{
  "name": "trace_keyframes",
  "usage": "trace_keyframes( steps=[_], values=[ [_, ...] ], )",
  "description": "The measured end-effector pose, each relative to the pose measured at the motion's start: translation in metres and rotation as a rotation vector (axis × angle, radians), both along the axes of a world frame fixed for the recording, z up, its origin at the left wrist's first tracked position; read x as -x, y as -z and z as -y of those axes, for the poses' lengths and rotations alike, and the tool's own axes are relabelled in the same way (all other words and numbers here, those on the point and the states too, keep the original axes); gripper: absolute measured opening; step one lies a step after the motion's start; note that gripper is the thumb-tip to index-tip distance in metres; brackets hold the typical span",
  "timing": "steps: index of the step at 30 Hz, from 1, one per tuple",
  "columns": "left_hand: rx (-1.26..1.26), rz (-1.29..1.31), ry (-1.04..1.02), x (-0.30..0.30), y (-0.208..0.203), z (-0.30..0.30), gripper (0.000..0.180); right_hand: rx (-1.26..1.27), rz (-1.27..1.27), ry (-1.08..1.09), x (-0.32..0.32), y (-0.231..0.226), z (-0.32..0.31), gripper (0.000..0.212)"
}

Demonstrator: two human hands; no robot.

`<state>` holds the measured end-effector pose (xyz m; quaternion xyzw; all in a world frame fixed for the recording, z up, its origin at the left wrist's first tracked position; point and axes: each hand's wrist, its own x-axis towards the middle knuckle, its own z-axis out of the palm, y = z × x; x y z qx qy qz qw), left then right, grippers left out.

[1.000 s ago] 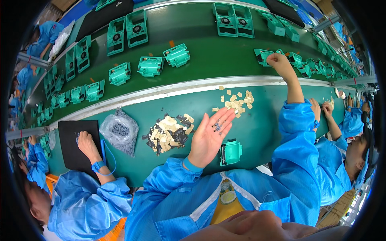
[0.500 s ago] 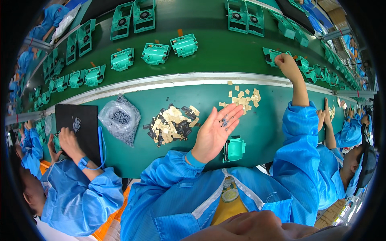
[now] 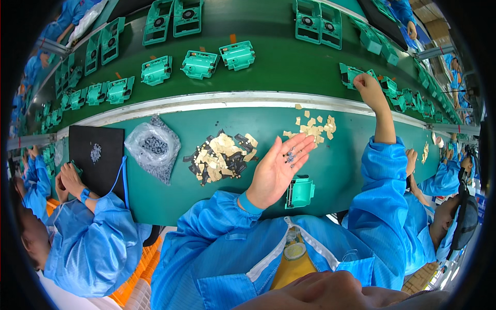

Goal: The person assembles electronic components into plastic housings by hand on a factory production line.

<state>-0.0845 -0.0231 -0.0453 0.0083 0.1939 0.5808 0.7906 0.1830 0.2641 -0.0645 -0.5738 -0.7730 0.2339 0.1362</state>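
Note:
My left hand [image 3: 273, 173] is palm up with its fingers stretched out, above the near worktop. Several small dark and bluish parts [image 3: 290, 156] lie loose on its fingers. Just right of that wrist, a green plastic housing [image 3: 300, 192] with a dark strip along its left side rests on the table. My right arm reaches far forward to the green line. There my right hand [image 3: 369, 90] is closed in a pinch at the right end of another green housing [image 3: 349, 74]. Whatever the fingertips hold is hidden.
A pile of cream and black scraps [image 3: 221, 157] and an open clear bag of small grey parts [image 3: 153, 147] lie to the left. More cream scraps [image 3: 316, 126] lie beyond my left hand. A white rail [image 3: 232, 101] separates worktop and line. Co-workers [image 3: 93, 243] sit on both sides.
Both my hands keep nearly the same pose and place; the view has shifted slightly. The left co-worker's hands have moved left and closer together.

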Motion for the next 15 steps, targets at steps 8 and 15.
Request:
trace_keyframes(
  steps=[8, 15],
  values=[
    [-0.014, -0.008, 0.016, -0.001, -0.001, 0.001, 0.067, -0.025, 0.054, -0.031, -0.001, 0.002, 0.000, 0.019],
    [-0.008, -0.014, 0.020, -0.014, -0.012, -0.006, 0.066, 0.152, -0.151, 0.049, -0.006, -0.018, -0.013, 0.018]
  ],
)
